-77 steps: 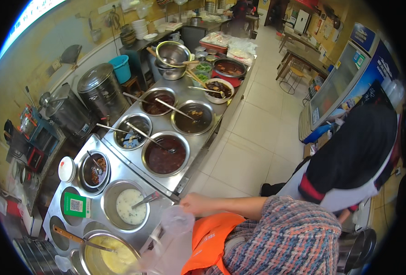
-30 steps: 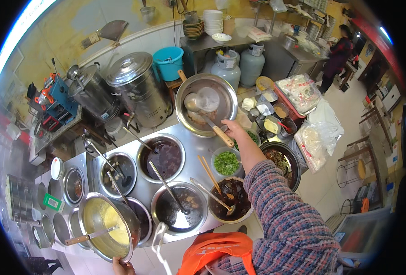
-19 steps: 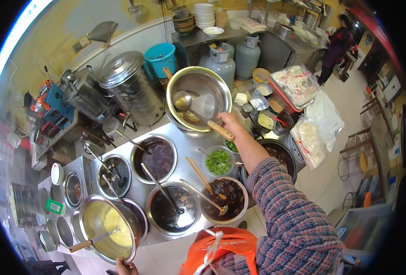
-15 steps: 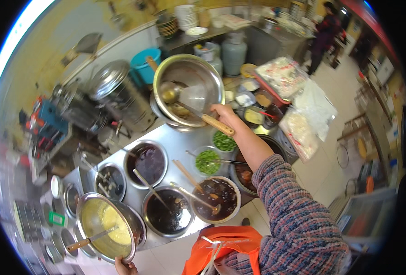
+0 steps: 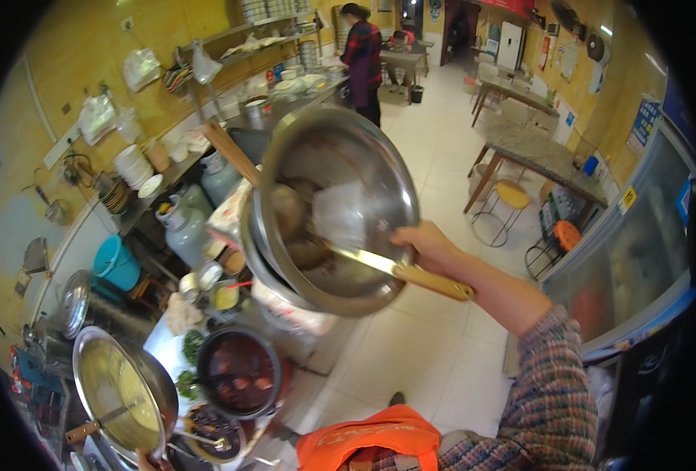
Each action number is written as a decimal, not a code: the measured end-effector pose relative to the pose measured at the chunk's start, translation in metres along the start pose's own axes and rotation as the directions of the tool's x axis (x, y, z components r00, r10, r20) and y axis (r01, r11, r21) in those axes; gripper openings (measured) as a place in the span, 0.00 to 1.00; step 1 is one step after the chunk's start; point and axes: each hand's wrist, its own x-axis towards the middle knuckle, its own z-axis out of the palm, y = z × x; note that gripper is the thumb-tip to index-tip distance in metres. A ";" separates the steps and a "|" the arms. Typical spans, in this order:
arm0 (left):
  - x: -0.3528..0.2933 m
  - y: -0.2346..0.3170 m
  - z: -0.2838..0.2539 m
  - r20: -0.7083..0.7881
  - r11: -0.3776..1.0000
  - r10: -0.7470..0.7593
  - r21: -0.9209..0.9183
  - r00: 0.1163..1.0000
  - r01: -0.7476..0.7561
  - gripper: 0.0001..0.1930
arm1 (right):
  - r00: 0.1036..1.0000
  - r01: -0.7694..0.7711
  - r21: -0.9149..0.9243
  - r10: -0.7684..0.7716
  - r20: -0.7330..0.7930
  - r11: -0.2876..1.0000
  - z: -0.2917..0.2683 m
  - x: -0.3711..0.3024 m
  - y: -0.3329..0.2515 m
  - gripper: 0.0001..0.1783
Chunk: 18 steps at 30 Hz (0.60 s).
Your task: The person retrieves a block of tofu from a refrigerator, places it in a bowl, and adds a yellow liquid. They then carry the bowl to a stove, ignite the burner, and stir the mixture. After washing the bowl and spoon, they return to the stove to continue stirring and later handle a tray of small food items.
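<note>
Gripping its rim, the right hand [image 5: 425,242] held the tilted steel bowl [image 5: 389,177] (a wooden-handled ladle [image 5: 430,281] inside) aloft mid-view. At lower left, the left hand [image 5: 148,461] clasped the yellow-filled bowl [image 5: 158,377].

The wearer's two hands [image 5: 426,244], two gas cylinders [image 5: 180,233] and one large yellow-filled bowl [image 5: 100,373] show.

Open floor [image 5: 462,337] lies between the raised steel bowl [image 5: 385,184] and fridge [image 5: 622,251], crossed by the right forearm [image 5: 509,289].
</note>
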 end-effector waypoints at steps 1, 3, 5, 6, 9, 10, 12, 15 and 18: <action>-0.007 -0.011 0.036 0.081 1.000 -0.004 -0.001 0.997 0.004 0.10 | 0.995 -0.038 -0.030 0.035 -0.089 0.999 -0.046 -0.018 -0.007 0.10; -0.021 -0.036 0.112 0.264 0.999 -0.038 0.019 0.964 0.034 0.10 | 0.978 -0.053 -0.101 0.032 -0.206 0.993 -0.129 -0.052 -0.010 0.09; -0.037 -0.073 0.197 0.166 0.994 -0.085 -0.053 0.982 0.095 0.06 | 0.904 -0.197 -0.134 0.127 -0.408 0.971 -0.203 -0.074 0.001 0.09; -0.042 -0.085 0.236 0.126 0.993 -0.112 -0.020 0.986 0.115 0.04 | 0.924 -0.144 -0.090 0.101 -0.368 0.986 -0.236 -0.087 0.012 0.10; -0.056 -0.128 0.357 0.244 0.986 -0.167 0.070 0.955 0.154 0.02 | 0.737 -0.324 0.156 0.353 -0.576 0.933 -0.335 -0.105 0.056 0.12; -0.058 -0.143 0.396 0.280 0.981 -0.190 0.096 0.941 0.170 0.02 | 0.707 -0.336 0.189 0.379 -0.596 0.923 -0.367 -0.110 0.072 0.12; -0.063 -0.178 0.476 0.305 0.981 -0.185 0.114 0.934 0.157 0.02 | 0.579 -0.500 0.089 0.409 -0.705 0.861 -0.428 -0.114 0.100 0.11; -0.066 -0.226 0.603 0.450 0.979 -0.152 0.190 0.880 0.072 0.05 | 0.517 -0.399 -0.042 0.187 -0.835 0.916 -0.494 -0.116 0.135 0.11; -0.069 -0.270 0.747 0.500 0.956 -0.235 0.272 0.833 0.107 0.07 | 0.208 -0.369 0.082 0.168 -0.964 0.926 -0.542 -0.103 0.132 0.12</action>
